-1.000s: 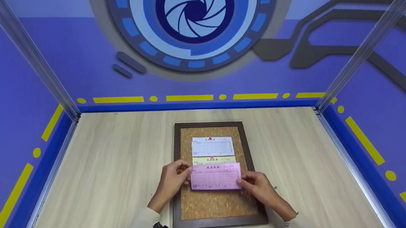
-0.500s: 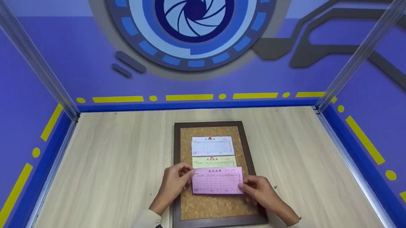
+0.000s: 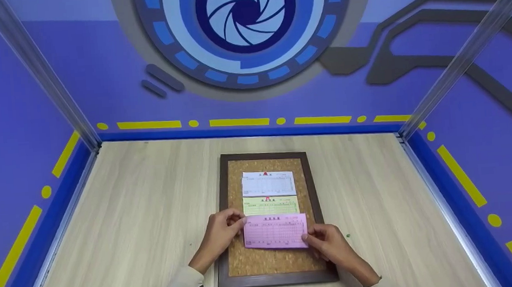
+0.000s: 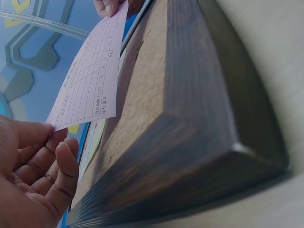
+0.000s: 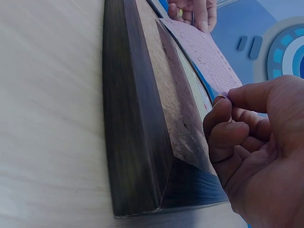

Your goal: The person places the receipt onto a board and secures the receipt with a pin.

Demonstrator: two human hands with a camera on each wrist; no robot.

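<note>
A pink printed form (image 3: 275,232) is held up over the cork board (image 3: 273,264). My left hand (image 3: 220,231) pinches its upper left corner between thumb and finger. On the other side, my right hand (image 3: 333,244) pinches the right edge near the bottom. In both wrist views the form hangs clear of the cork. A small yellow-green thing (image 5: 180,13) shows at the left hand's fingers in the right wrist view; its kind is unclear. Farther up the board lie a white form (image 3: 268,185) and a pale green form (image 3: 269,208), partly covered by the pink one, each with a red pin-like mark at its top.
A dark wooden frame (image 3: 278,279) edges the board, which lies on a pale wood table (image 3: 152,204). Right of the board is a tiny green object (image 3: 348,235). Blue-purple panels (image 3: 98,82) wall in the table's back and sides.
Both hands have drawn the pink form a little toward the near edge of the board, uncovering more of the pale green form. The grip on it looks the same.
</note>
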